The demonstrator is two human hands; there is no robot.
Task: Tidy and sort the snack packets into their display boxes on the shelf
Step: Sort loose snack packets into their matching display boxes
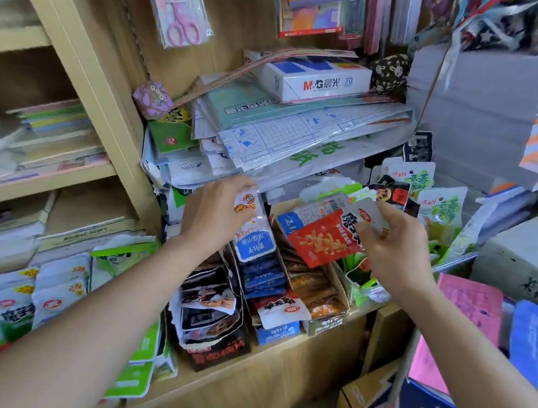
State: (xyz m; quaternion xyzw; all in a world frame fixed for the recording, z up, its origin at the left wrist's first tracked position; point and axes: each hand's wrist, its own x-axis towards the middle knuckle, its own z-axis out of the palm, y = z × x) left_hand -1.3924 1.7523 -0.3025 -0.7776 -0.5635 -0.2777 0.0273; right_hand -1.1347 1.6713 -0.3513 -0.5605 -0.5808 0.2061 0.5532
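Note:
My left hand [214,214] grips a white and blue snack packet [250,232] above the blue-packet display box [264,279]. My right hand [395,245] pinches a small bunch of packets, a red one [319,243] in front with white and blue ones behind it. Below them stand open display boxes: one with dark packets [211,314], one with orange-brown packets [318,293], one with green packets [363,278]. More green packets [440,204] stand upright at the back right.
A sloping pile of paper and plastic sleeves [282,135] overhangs the boxes. White and green snack packets [33,300] lie at the lower left. Cardboard boxes [534,256] and pink and blue stationery [470,306] crowd the right. A wooden shelf post [81,68] rises left.

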